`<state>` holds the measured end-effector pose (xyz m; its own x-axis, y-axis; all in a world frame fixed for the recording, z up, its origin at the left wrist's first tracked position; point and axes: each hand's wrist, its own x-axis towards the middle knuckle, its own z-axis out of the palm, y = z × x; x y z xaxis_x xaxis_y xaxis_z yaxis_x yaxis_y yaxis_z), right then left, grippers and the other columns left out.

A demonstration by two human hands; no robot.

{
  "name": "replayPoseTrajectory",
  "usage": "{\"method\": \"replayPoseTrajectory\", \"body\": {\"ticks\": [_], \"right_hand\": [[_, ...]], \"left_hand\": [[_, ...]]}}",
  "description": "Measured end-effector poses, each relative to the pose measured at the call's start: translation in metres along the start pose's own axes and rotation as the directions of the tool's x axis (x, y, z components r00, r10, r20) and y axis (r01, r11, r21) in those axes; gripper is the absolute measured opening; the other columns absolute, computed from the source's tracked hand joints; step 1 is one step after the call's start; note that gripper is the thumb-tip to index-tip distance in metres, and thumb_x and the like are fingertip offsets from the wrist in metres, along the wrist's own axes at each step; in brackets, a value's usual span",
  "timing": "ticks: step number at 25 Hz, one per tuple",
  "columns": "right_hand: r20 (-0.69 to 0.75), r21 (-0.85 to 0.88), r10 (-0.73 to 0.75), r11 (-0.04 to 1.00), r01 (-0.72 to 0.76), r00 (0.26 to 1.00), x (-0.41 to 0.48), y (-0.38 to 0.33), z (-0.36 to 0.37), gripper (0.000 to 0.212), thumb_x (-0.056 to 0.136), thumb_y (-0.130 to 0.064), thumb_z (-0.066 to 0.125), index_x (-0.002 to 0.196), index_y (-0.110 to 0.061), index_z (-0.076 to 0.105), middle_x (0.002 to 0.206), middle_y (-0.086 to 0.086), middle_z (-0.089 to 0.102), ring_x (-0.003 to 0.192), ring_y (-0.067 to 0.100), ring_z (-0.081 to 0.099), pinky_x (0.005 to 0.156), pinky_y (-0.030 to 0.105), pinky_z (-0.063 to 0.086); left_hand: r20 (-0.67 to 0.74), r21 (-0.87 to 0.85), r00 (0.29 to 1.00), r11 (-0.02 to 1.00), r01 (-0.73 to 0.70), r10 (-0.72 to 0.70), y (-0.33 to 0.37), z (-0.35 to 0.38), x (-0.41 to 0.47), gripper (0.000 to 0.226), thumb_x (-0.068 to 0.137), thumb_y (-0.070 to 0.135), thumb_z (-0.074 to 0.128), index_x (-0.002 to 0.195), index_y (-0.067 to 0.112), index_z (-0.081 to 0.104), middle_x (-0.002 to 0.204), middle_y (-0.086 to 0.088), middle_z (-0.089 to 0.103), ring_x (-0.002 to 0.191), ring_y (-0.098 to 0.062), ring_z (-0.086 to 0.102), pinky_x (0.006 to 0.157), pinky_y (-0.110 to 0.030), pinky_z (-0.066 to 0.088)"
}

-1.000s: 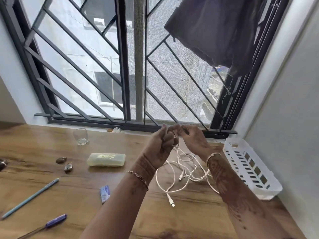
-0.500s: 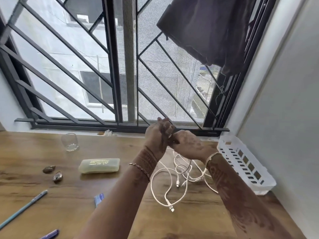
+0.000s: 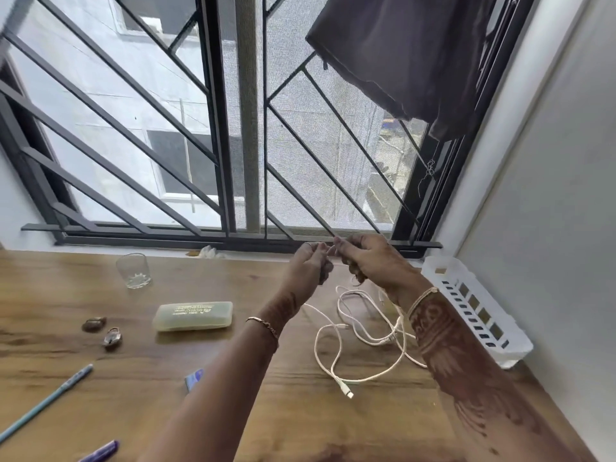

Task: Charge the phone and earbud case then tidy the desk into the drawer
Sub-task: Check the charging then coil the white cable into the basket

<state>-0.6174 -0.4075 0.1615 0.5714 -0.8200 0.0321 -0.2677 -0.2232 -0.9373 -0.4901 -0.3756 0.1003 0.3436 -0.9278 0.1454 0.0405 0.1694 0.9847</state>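
Tangled white charging cables lie in loops on the wooden desk, one plug end pointing toward me. My left hand and my right hand are raised close together above the tangle near the window sill. Both have curled fingers and pinch strands of the white cable between them. No phone or earbud case shows.
A white slotted basket stands against the right wall. A yellowish case, a small glass, a padlock, a brown stone, a blue packet and two pens lie at left.
Both hands stayed at the cable tangle, working a strand; they have drawn slightly apart. The camera tilted and shifted a little.
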Motion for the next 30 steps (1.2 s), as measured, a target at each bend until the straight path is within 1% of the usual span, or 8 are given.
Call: {"method": "replayPoseTrajectory", "body": {"ticks": [4, 8, 14, 19, 22, 25, 27, 30], "right_hand": [[-0.032, 0.19, 0.017, 0.982, -0.01, 0.999, 0.012, 0.012, -0.005, 0.028, 0.089, -0.038, 0.061, 0.079, -0.011, 0.059, 0.059, -0.005, 0.047, 0.045, 0.005, 0.037, 0.041, 0.017, 0.033], [-0.042, 0.387, 0.033, 0.922, -0.014, 0.999, 0.024, 0.033, -0.006, 0.023, 0.092, -0.031, 0.059, 0.077, -0.014, 0.057, 0.062, -0.004, 0.047, 0.045, 0.004, 0.034, 0.041, 0.014, 0.03], [-0.032, 0.491, 0.144, 0.864, -0.11, 0.989, 0.024, 0.079, -0.005, 0.023, 0.092, -0.028, 0.055, 0.073, -0.015, 0.052, 0.062, 0.0, 0.045, 0.043, 0.005, 0.037, 0.044, 0.017, 0.034], [0.096, 0.075, 0.065, 0.995, -0.073, 0.993, 0.011, 0.084, 0.007, 0.022, 0.095, -0.02, 0.056, 0.075, -0.017, 0.066, 0.056, -0.003, 0.043, 0.04, 0.004, 0.032, 0.036, 0.015, 0.025], [0.187, -0.292, -0.012, 0.954, 0.067, 0.982, 0.002, 0.075, 0.008, 0.017, 0.094, -0.024, 0.057, 0.084, -0.023, 0.071, 0.049, -0.013, 0.05, 0.044, 0.001, 0.039, 0.045, 0.016, 0.033], [0.305, -0.524, 0.038, 0.841, 0.135, 0.952, -0.004, 0.062, 0.007, 0.015, 0.091, -0.034, 0.058, 0.099, -0.03, 0.071, 0.077, -0.012, 0.07, 0.07, 0.005, 0.062, 0.068, 0.022, 0.05], [0.366, -0.542, 0.086, 0.829, 0.137, 0.927, -0.006, 0.051, 0.002, 0.02, 0.091, -0.03, 0.059, 0.106, -0.024, 0.07, 0.088, -0.002, 0.073, 0.074, 0.011, 0.064, 0.071, 0.024, 0.052], [0.383, -0.415, 0.102, 0.907, 0.073, 0.918, -0.008, 0.031, -0.014, 0.019, 0.086, -0.008, 0.061, 0.102, -0.013, 0.07, 0.077, 0.009, 0.07, 0.054, 0.01, 0.057, 0.053, 0.018, 0.048]], "left_hand": [[0.056, 0.014, 0.995, 0.996, 0.088, -0.088, -0.001, -0.005, -0.012, 0.054, 0.101, 0.037, 0.031, 0.075, 0.004, 0.065, 0.041, 0.006, 0.041, 0.039, -0.005, 0.039, 0.052, -0.023, 0.036], [0.117, -0.283, 0.985, 0.946, 0.158, -0.129, 0.014, -0.002, -0.024, 0.049, 0.099, 0.038, 0.036, 0.074, 0.002, 0.058, 0.034, 0.009, 0.03, 0.031, -0.004, 0.024, 0.051, -0.019, 0.036], [0.149, -0.683, 0.984, 0.71, 0.171, -0.094, 0.026, -0.004, -0.011, 0.044, 0.099, 0.042, 0.036, 0.083, 0.006, 0.055, 0.036, 0.009, 0.03, 0.031, -0.003, 0.027, 0.056, -0.017, 0.047], [0.098, -0.732, 0.992, 0.669, 0.13, -0.085, 0.019, 0.004, -0.001, 0.038, 0.101, 0.032, 0.035, 0.103, 0.001, 0.055, 0.045, 0.01, 0.03, 0.036, -0.003, 0.03, 0.071, -0.018, 0.051], [-0.023, -0.665, 0.991, 0.742, 0.082, -0.13, 0.006, 0.01, 0.005, 0.034, 0.101, 0.025, 0.035, 0.099, -0.002, 0.056, 0.048, 0.008, 0.035, 0.04, -0.004, 0.037, 0.082, -0.02, 0.047], [-0.102, -0.502, 0.987, 0.863, 0.054, -0.121, -0.014, 0.01, 0.009, 0.029, 0.102, 0.017, 0.033, 0.092, -0.001, 0.054, 0.047, 0.006, 0.041, 0.043, -0.004, 0.04, 0.06, -0.018, 0.042], [-0.105, -0.238, 0.991, 0.97, 0.05, -0.077, -0.028, 0.007, 0.009, 0.025, 0.102, 0.016, 0.034, 0.09, 0.004, 0.052, 0.049, 0.004, 0.042, 0.041, -0.005, 0.038, 0.046, -0.017, 0.033], [-0.049, 0.168, 0.998, 0.985, 0.037, -0.029, -0.044, 0.005, 0.002, 0.021, 0.1, 0.017, 0.04, 0.086, 0.009, 0.054, 0.055, 0.001, 0.046, 0.041, -0.004, 0.039, 0.044, -0.019, 0.033]]}}
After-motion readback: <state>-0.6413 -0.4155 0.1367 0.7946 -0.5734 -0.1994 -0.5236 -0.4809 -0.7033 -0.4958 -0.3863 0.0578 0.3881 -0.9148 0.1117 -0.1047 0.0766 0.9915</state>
